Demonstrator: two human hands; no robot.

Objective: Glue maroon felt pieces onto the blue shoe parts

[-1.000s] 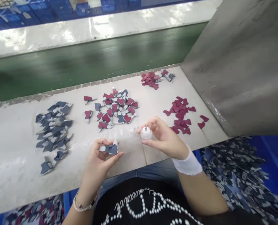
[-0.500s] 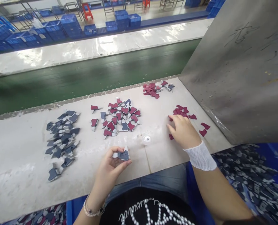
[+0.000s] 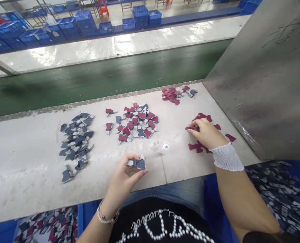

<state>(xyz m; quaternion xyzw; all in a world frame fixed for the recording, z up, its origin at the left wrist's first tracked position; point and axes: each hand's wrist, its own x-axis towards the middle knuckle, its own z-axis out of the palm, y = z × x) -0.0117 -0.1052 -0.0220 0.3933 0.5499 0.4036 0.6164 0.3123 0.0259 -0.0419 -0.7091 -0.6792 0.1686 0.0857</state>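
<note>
Since the earlier frame, the right hand [image 3: 207,133] has gone from spread over the red pieces to closed: its fingertips [image 3: 194,124] are drawn together at the left edge of the loose red heap [image 3: 199,147], on a red piece [image 3: 187,128]. The hand covers the contact, so a firm grip cannot be confirmed; it may only be pressing. The left hand [image 3: 124,173] holds a grey-and-white piece [image 3: 139,164] up off the bench, fingers half curled and thumb against its near edge, which keeps the piece clear of the heaps. A small white round part [image 3: 164,147] stands on the bench between the hands, within reach of both. Left of it lies a mixed heap of red and grey pieces [image 3: 137,121], then a grey heap [image 3: 76,145]; a further red batch [image 3: 170,95] sits at the far edge. The heaps lie apart, which keeps the colours from running together. A white mesh wrap [image 3: 227,157] covers the right wrist. A green conveyor belt [image 3: 89,81] runs behind the bench [image 3: 25,182], with a steel panel [image 3: 263,84] at right.
</note>
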